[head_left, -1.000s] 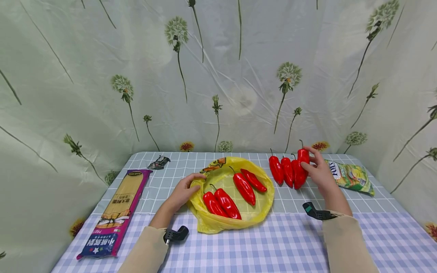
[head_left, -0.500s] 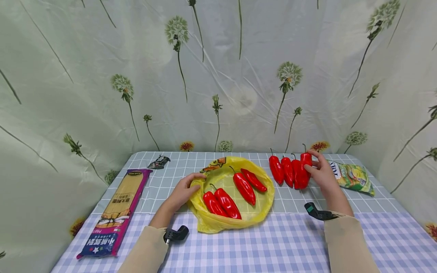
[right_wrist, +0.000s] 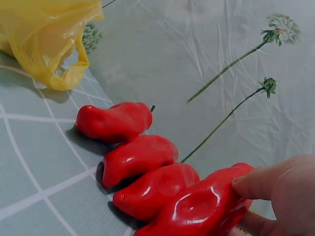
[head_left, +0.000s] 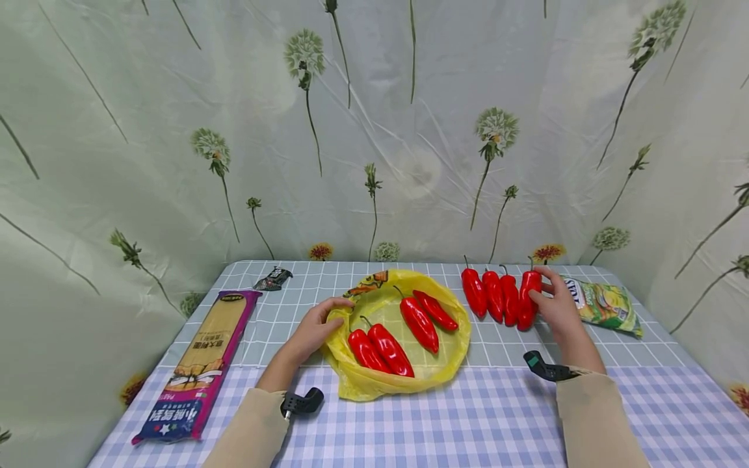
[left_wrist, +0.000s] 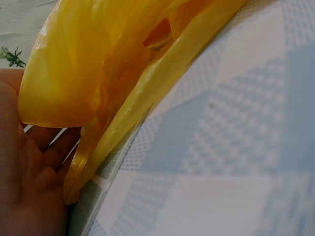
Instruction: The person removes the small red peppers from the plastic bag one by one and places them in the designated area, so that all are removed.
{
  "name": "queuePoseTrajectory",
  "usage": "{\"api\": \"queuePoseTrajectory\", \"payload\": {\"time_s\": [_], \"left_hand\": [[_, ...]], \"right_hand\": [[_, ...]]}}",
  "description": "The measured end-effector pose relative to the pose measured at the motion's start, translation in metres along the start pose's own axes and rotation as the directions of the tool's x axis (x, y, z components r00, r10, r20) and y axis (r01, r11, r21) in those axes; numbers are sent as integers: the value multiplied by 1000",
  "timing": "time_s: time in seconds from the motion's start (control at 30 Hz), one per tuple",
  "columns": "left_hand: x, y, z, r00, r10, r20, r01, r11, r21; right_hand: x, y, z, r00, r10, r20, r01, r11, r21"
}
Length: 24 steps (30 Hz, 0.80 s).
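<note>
My right hand (head_left: 556, 302) pinches the rightmost red pepper (head_left: 529, 292) between thumb and fingers, and it stands at the end of a row. Three more glossy red peppers (right_wrist: 147, 187) lie side by side just left of it, stems pointing away. At the centre, a yellow plastic bag (head_left: 459, 351) lies with its mouth spread wide and several red peppers (head_left: 419, 324) inside. My left hand (head_left: 310, 331) holds the bag's left rim, thumb on the near side. In the left wrist view the yellow plastic (left_wrist: 69, 93) hides part of the fingers.
A long pasta packet (head_left: 201, 364) lies along the left of the table. A small black wrapper (head_left: 273, 279) is at the back left. The green and yellow FOX'S bag (head_left: 608, 304) lies right of my right hand. A flower-printed curtain (head_left: 421, 130) stands behind the table.
My right hand has moved slightly right and lower with its pepper, which no longer overlaps the neighbouring one as much. The left hand and the bag have stayed put.
</note>
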State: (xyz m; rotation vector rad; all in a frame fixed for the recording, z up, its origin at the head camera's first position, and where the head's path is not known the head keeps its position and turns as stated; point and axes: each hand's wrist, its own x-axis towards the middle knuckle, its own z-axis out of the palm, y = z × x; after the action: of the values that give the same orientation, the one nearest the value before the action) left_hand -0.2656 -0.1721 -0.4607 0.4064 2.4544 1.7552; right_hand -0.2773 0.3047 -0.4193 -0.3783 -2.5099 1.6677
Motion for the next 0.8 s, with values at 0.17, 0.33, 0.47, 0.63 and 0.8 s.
{"api": "queuePoseTrajectory", "payload": {"time_s": [0.17,0.33,0.47,0.63,0.8], "left_hand": [[0,1,1,1000,-11,-5,11,1000,0],[0,2,1,1000,-12,-4,12,1000,2],[0,3,1,1000,-10,-7,10,1000,7],[-1,4,2,1000,-17,-7,18,1000,4],[-1,3,1,1000,-18,-4,18,1000,2]], "right_hand": [[2,3,-1,1000,7,1,-7,1000,7],[2,4,-1,999,45,19,-45,999,15],[3,6,-1,999,39,32,-39,999,-10],[1,8,0,998,47,33,-46,998,-39],[2,9,1,998,59,16,-59,997,-43]]}}
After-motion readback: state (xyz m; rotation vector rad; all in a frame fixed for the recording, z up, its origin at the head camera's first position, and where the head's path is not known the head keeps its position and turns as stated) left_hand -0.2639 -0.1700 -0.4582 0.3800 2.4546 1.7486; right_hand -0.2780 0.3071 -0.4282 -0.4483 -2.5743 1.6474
